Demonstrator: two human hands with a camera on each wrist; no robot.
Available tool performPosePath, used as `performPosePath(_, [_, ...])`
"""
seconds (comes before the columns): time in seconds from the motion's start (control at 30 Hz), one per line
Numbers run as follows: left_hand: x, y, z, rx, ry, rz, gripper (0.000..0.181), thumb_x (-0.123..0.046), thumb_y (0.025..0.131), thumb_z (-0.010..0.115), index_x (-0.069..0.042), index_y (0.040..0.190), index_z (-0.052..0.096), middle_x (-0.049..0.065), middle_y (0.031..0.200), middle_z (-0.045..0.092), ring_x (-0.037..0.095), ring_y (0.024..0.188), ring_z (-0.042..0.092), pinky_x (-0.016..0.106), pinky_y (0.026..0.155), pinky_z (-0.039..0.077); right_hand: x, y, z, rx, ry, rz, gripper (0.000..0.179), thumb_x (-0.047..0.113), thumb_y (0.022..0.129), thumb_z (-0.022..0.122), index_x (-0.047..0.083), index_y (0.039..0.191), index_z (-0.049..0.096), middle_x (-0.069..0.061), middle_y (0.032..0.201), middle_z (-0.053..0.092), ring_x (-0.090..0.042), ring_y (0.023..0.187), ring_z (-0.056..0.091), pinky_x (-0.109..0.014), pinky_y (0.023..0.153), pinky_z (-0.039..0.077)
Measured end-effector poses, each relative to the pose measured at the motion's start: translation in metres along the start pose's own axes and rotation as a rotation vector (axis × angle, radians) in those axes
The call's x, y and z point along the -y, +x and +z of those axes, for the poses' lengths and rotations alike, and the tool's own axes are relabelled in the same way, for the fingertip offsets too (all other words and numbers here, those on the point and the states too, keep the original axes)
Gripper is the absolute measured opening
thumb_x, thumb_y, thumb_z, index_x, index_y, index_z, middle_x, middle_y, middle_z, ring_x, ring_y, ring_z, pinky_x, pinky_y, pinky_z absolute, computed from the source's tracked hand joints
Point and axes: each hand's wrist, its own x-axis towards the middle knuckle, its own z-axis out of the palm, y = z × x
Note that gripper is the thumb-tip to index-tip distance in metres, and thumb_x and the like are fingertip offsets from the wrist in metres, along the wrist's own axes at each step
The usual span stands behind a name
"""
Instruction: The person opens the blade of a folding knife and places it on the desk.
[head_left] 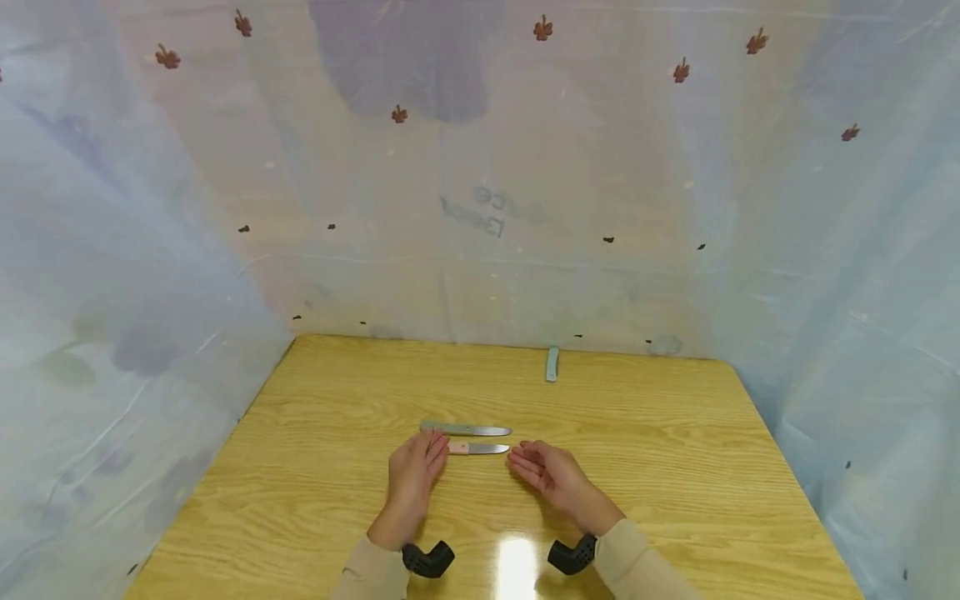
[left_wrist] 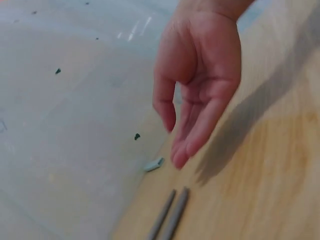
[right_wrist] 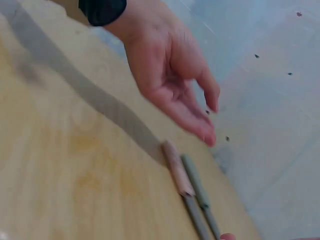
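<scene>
Two knives lie side by side on the table in the head view, blades toward the right. The farther is a green-handled knife (head_left: 491,431); the nearer is a pink-handled knife (head_left: 487,449). My left hand (head_left: 412,467) is by the handles, its fingers hiding part of the pink one; in the right wrist view this left hand (right_wrist: 167,85) hovers apart from both handles. Just right of the blade tips is my right hand (head_left: 551,475), palm inward with fingers loosely bent and nothing held. The left wrist view shows the right hand (left_wrist: 202,75) above the wood, beyond the blade tips.
A small light-blue strip-like object (head_left: 552,365), perhaps a folded knife, lies near the table's far edge. Pale plastic sheeting (head_left: 525,283) with small dark marks encloses the wood-grain table (head_left: 637,433) at the back and sides.
</scene>
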Motion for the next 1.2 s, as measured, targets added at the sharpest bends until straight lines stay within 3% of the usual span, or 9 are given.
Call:
performPosePath(0.2, [-0.018, 0.011, 0.016, 0.057, 0.080, 0.065, 0.045, -0.017, 0.098, 0.049, 0.012, 0.131, 0.040, 0.030, 0.128, 0.048, 0.034, 0.114, 0.053, 0.036, 0.092, 0.045, 0.028, 0.003, -0.013, -0.047, -0.026, -0.049, 0.044, 0.006, 0.098, 0.040, -0.015, 0.136, 0.032, -0.029, 0.125, 0.051, -0.032, 0.111, 0.055, -0.036, 0.094, 0.043])
performPosePath(0.47, [-0.033, 0.021, 0.050, 0.199, 0.118, -0.011, 0.042, -0.010, 0.095, 0.055, 0.006, 0.132, 0.043, 0.023, 0.127, 0.051, 0.033, 0.118, 0.050, 0.038, 0.095, 0.043, 0.062, 0.007, -0.033, -0.059, -0.085, -0.095, 0.043, 0.006, 0.100, 0.036, -0.010, 0.139, 0.030, -0.021, 0.125, 0.053, -0.034, 0.121, 0.046, -0.035, 0.096, 0.042])
performPosePath(0.7, [-0.022, 0.038, 0.071, 0.252, 0.227, -0.010, 0.037, -0.012, 0.093, 0.058, 0.005, 0.124, 0.051, 0.016, 0.112, 0.059, 0.034, 0.109, 0.055, 0.038, 0.093, 0.046, 0.086, 0.010, -0.043, -0.055, -0.130, -0.120, 0.043, 0.011, 0.102, 0.036, -0.008, 0.140, 0.031, -0.016, 0.120, 0.056, -0.033, 0.123, 0.044, -0.036, 0.099, 0.039])
performPosePath(1.0, [-0.010, 0.062, 0.095, 0.273, 0.310, 0.006, 0.030, -0.011, 0.092, 0.059, 0.003, 0.118, 0.057, 0.015, 0.109, 0.061, 0.017, 0.092, 0.062, 0.035, 0.087, 0.049, 0.104, 0.020, -0.044, -0.065, -0.188, -0.107, 0.044, 0.014, 0.102, 0.034, -0.006, 0.142, 0.028, -0.026, 0.142, 0.032, -0.033, 0.126, 0.040, -0.035, 0.100, 0.037])
performPosePath(1.2, [-0.004, 0.078, 0.116, 0.308, 0.372, 0.056, 0.027, -0.006, 0.092, 0.057, 0.007, 0.116, 0.057, 0.016, 0.102, 0.063, 0.013, 0.082, 0.062, 0.036, 0.084, 0.051, 0.112, 0.031, -0.047, -0.102, -0.220, -0.108, 0.044, 0.014, 0.102, 0.037, -0.005, 0.141, 0.032, -0.019, 0.132, 0.047, -0.029, 0.120, 0.047, -0.036, 0.100, 0.037])
